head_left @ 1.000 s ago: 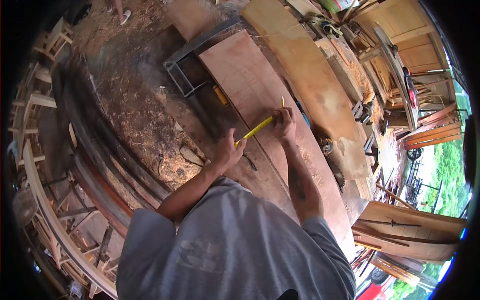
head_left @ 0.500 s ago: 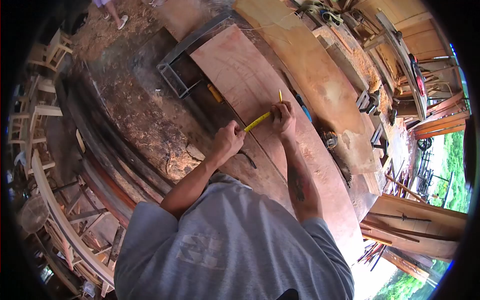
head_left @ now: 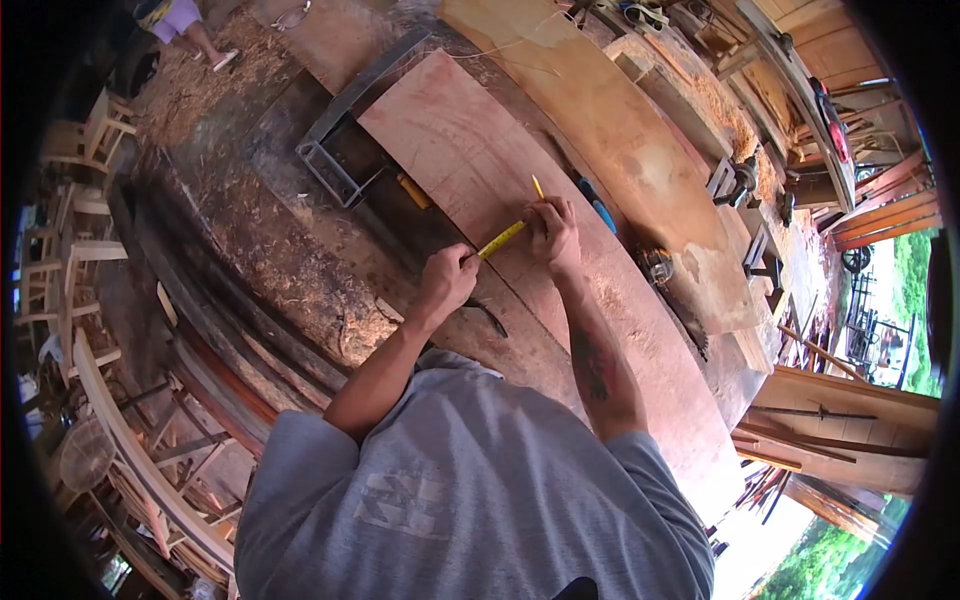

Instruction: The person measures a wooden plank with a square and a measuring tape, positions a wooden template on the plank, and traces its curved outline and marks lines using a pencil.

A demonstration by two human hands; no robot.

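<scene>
On the yellow tape (head_left: 502, 240), dark markings (head_left: 508, 235) are illegible.

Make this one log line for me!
left hand: grips yellow tape; right hand: grips tape, pencil; tape: spans between hands; pinkish board: beneath tape

Daylight pours in from the right, burning the lower right to white and bleaching the greenery (head_left: 912, 290) — while the left side sits in gloom. The reddish board (head_left: 480, 150) brightens toward its near end, deep shadow along its upper left edge. The yellow tape (head_left: 502, 240) shows fairly crisp, its markings too fine to read — fisheye distortion and black corners frame the scene.
</scene>
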